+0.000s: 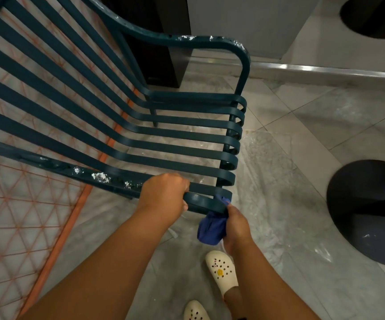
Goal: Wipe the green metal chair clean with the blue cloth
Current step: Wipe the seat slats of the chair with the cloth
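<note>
The green metal chair (126, 125) has long flat slats and two armrests flecked with white paint; it fills the upper left and middle of the view. My left hand (166, 192) grips the near armrest close to its front bend. My right hand (236, 224) holds the bunched blue cloth (212, 227) against the front curl of that armrest, where it meets the nearest seat slat. Part of the cloth wraps around the metal and shows just above my fingers.
Clear plastic sheeting (279, 192) covers the grey tiled floor. An orange mesh panel (25, 215) lies at left under the chair. Two black round bases (371, 211) sit at right. A dark post (161, 54) stands behind the chair. My feet in white clogs (221, 271) are below.
</note>
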Motion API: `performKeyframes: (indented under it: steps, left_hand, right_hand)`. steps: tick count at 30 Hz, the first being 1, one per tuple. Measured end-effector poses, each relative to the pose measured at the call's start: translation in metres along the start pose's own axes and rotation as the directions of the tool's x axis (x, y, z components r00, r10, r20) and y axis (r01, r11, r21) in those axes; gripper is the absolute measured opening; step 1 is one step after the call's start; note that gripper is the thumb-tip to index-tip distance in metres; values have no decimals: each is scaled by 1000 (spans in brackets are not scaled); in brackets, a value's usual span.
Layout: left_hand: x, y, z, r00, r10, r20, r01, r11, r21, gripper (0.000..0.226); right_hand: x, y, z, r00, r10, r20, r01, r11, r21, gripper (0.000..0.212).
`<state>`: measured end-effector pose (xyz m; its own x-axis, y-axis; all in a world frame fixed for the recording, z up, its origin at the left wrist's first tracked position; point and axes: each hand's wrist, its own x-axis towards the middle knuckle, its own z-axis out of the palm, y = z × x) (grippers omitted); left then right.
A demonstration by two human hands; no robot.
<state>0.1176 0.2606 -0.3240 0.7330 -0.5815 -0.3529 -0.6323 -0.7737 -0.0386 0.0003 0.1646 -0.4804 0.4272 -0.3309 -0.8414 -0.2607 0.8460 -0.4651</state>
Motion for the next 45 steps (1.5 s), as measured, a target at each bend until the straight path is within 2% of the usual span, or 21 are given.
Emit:
performKeyframes:
  steps: [5,9,11,13,14,16,19,21,23,26,27,29,31,36,40,41,45]
  left_hand:
    - [1,1,-1,1000,3,18,-3,1000,17,28]
    - [3,-1,1,1000,19,14,-20,998,60,33]
    - [3,-2,3,1000,27,1,-26,996,87,36]
    - [4,-3,4,999,38,-5,-37,995,93,37]
    - [3,-4,5,999,40,-3,-40,995,88,37]
    - [3,-4,6,999,39,-2,-39,995,87,36]
    - [0,-3,6,999,34,-26,-31,997,76,35]
    - [-4,-5,7,999,19,-49,-15,998,67,38]
    - [-10,-8,10,996,-9,-93,12,999,33,47]
    - [-22,-15,19,976,-119,-183,101,990,-103,76]
    - [-27,-18,23,965,-160,-206,132,981,-144,84]
    - [-32,-25,32,946,-218,-239,171,964,-205,92]
    - [-37,-33,38,934,-262,-242,204,950,-237,92]
    - [-41,-44,49,922,-297,-250,222,932,-288,85]
    - [-40,-48,51,912,-316,-262,221,915,-337,79]
    - [-40,-50,52,907,-318,-275,216,914,-345,76]
    - [-41,-54,55,859,-385,-338,247,889,-385,71]
  right_hand:
    - [-10,2,-7,1000,-25,-15,26,1000,17,29]
    - [-6,-13,1,992,126,-21,-125,991,53,27]
    - [-7,-21,5,986,167,-19,-167,986,4,29]
    - [-16,-26,7,993,119,-17,-119,993,-2,24]
    - [-23,-26,7,998,63,-17,-63,998,-6,21]
    - [-44,-24,10,995,-95,-30,91,990,-104,29]
    - [-75,-16,20,939,-341,-39,293,855,-427,27]
    - [-88,-16,27,898,-439,41,387,741,-549,30]
    - [-95,-21,30,863,-492,113,463,683,-565,31]
    - [-95,-19,29,807,-536,248,568,589,-576,32]
    - [-94,-17,28,784,-534,315,598,518,-611,33]
    - [-88,-10,28,714,-546,439,660,313,-683,35]
    - [-80,-6,27,679,-565,469,656,178,-734,37]
    - [-77,-11,28,696,-523,492,625,104,-774,45]
    - [-78,-20,32,706,-553,443,616,172,-768,43]
    - [-78,-21,36,671,-583,458,643,149,-752,43]
    - [-80,-11,58,455,-648,610,779,-43,-626,46]
